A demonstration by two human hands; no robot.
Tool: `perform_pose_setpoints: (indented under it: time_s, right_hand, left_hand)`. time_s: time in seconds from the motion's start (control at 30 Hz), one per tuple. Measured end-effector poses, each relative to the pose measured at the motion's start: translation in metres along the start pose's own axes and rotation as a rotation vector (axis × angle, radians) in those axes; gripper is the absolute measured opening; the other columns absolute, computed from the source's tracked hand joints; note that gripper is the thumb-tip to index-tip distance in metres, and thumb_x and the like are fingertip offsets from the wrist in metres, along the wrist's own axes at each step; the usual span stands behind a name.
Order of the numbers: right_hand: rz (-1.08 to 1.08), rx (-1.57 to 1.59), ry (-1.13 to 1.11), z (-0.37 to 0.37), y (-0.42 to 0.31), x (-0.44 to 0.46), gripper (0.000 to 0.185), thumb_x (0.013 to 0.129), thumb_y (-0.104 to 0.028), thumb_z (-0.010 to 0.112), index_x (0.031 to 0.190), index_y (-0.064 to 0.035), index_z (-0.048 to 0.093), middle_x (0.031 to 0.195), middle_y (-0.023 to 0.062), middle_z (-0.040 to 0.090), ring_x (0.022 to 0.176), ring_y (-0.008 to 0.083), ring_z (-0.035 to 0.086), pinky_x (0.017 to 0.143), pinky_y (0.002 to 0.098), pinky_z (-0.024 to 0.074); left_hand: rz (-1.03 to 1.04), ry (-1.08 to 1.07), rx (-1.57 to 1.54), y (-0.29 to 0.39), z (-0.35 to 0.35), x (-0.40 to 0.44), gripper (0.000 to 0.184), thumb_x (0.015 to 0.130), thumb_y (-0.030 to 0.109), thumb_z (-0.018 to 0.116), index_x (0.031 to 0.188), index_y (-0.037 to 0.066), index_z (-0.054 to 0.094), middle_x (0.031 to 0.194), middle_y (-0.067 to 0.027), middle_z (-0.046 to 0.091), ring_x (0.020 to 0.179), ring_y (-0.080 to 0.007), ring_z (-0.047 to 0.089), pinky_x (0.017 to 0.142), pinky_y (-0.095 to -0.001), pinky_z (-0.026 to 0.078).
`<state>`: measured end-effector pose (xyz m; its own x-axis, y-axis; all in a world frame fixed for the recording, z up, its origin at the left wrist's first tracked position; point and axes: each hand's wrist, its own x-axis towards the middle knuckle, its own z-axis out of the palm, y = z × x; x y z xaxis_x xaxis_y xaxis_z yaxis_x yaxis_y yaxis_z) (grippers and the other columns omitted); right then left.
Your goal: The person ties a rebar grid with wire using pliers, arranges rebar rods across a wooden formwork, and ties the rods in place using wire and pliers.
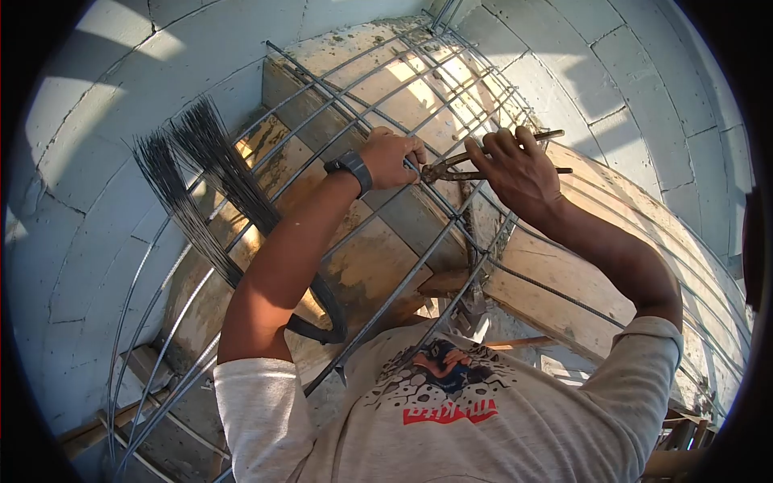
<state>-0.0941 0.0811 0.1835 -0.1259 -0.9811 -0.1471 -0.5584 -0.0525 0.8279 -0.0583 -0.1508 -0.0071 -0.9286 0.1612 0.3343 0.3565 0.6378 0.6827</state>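
My right hand [515, 169] is wrapped round the handles of rusty pincers [459, 167], one handle end poking out past the fingers. The jaws of the pincers meet the rebar grid [456, 216] at a bar crossing. Just left of the jaws, my left hand [390, 159], with a black watch [351, 171] on its wrist, is closed at the same crossing. What its fingers hold is too small to make out. A bent bundle of thin black wire [213, 165] hangs over the bars to the left of my left forearm.
Wooden formwork boards [555, 282] lie under the bars, with long steel bars curving over them on the right. Grey block walls [97, 161] rise on the left and at the upper right [628, 88]. Loose bars [165, 350] run down the lower left.
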Motion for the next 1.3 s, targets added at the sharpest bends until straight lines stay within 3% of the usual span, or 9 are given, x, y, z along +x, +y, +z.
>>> perform_pose_setpoints:
  time_s: [0.2, 0.23, 0.33, 0.57, 0.77, 0.9, 1.03, 1.13, 1.3]
  right_hand:
    - [-0.045, 0.053, -0.304, -0.017, 0.003, 0.022, 0.055, 0.099, -0.02, 0.055, 0.151, -0.0081, 0.046, 0.114, 0.0058, 0.06, 0.113, 0.0211, 0.054, 0.091, 0.0336, 0.0483]
    - [-0.053, 0.039, -0.147, -0.003, 0.004, 0.021, 0.041, 0.101, -0.023, 0.054, 0.137, -0.0046, 0.055, 0.112, 0.0044, 0.062, 0.109, 0.0208, 0.055, 0.087, 0.035, 0.0488]
    - [-0.078, -0.055, 0.002, -0.003, 0.008, 0.031, 0.041, 0.1, -0.024, 0.054, 0.136, -0.0052, 0.055, 0.115, 0.0054, 0.061, 0.108, 0.021, 0.055, 0.088, 0.0352, 0.049]
    - [-0.263, -0.235, -0.302, -0.04, 0.01, 0.054, 0.025, 0.099, -0.022, 0.058, 0.112, -0.0033, 0.065, 0.107, 0.0055, 0.061, 0.113, 0.0192, 0.056, 0.088, 0.0334, 0.0451]
    - [-0.166, -0.114, -0.442, -0.046, 0.009, 0.065, 0.021, 0.099, -0.015, 0.058, 0.112, -0.002, 0.067, 0.097, 0.0078, 0.067, 0.092, 0.022, 0.067, 0.081, 0.0351, 0.0531]
    - [-0.116, 0.199, -0.564, -0.043, 0.018, 0.073, 0.015, 0.095, -0.012, 0.062, 0.089, -0.0014, 0.071, 0.085, 0.0109, 0.072, 0.08, 0.0269, 0.072, 0.066, 0.0436, 0.0561]
    - [-0.132, 0.459, -0.924, -0.037, 0.045, 0.103, 0.018, 0.095, -0.018, 0.067, 0.106, -0.0093, 0.077, 0.083, 0.0093, 0.074, 0.075, 0.0272, 0.071, 0.063, 0.0428, 0.0541]
    - [0.02, 0.624, -1.108, -0.021, 0.047, 0.102, 0.02, 0.099, -0.023, 0.067, 0.107, -0.0064, 0.076, 0.083, 0.0134, 0.072, 0.079, 0.0325, 0.071, 0.066, 0.0465, 0.0529]
    - [0.154, 0.728, -0.956, -0.027, 0.037, 0.063, 0.041, 0.102, -0.036, 0.065, 0.096, 0.0041, 0.069, 0.089, 0.0217, 0.07, 0.089, 0.0377, 0.07, 0.076, 0.0503, 0.0519]
  left_hand:
    - [-0.058, -0.006, -0.049, 0.004, -0.002, -0.001, 0.031, 0.08, 0.025, 0.08, 0.108, 0.019, 0.067, 0.097, 0.003, 0.077, 0.1, -0.0153, 0.071, 0.114, -0.0417, 0.027]
    - [-0.049, 0.006, -0.048, 0.005, -0.003, -0.001, 0.03, 0.08, 0.025, 0.08, 0.107, 0.019, 0.067, 0.097, 0.0028, 0.077, 0.099, -0.0154, 0.071, 0.114, -0.0418, 0.027]
    - [-0.04, 0.02, -0.047, 0.004, 0.001, -0.001, 0.031, 0.08, 0.026, 0.079, 0.108, 0.018, 0.067, 0.098, 0.0017, 0.078, 0.1, -0.0166, 0.071, 0.114, -0.0423, 0.027]
    - [-0.044, 0.003, -0.043, 0.004, -0.002, 0.0, 0.033, 0.081, 0.029, 0.077, 0.11, 0.018, 0.066, 0.099, 0.0003, 0.078, 0.101, -0.0176, 0.071, 0.112, -0.0416, 0.028]
    - [-0.084, -0.028, -0.045, 0.007, -0.003, 0.0, 0.033, 0.081, 0.027, 0.076, 0.111, 0.019, 0.066, 0.099, 0.0007, 0.079, 0.099, -0.0166, 0.071, 0.112, -0.0405, 0.028]
    - [-0.073, -0.028, -0.072, 0.002, -0.001, 0.002, 0.032, 0.081, 0.027, 0.075, 0.111, 0.019, 0.065, 0.099, 0.0012, 0.079, 0.097, -0.0162, 0.071, 0.112, -0.0403, 0.028]
    - [-0.06, -0.033, -0.056, 0.002, -0.001, 0.002, 0.034, 0.081, 0.027, 0.077, 0.112, 0.019, 0.065, 0.099, 0.002, 0.079, 0.095, -0.016, 0.07, 0.113, -0.0409, 0.026]
    - [-0.029, -0.023, -0.075, -0.005, -0.001, 0.001, 0.034, 0.082, 0.026, 0.078, 0.113, 0.019, 0.065, 0.1, 0.0019, 0.079, 0.096, -0.0163, 0.069, 0.113, -0.0415, 0.026]
    - [-0.041, -0.068, -0.1, -0.003, -0.006, 0.001, 0.032, 0.083, 0.025, 0.078, 0.112, 0.019, 0.067, 0.106, 0.0014, 0.079, 0.103, -0.0175, 0.069, 0.114, -0.0434, 0.024]
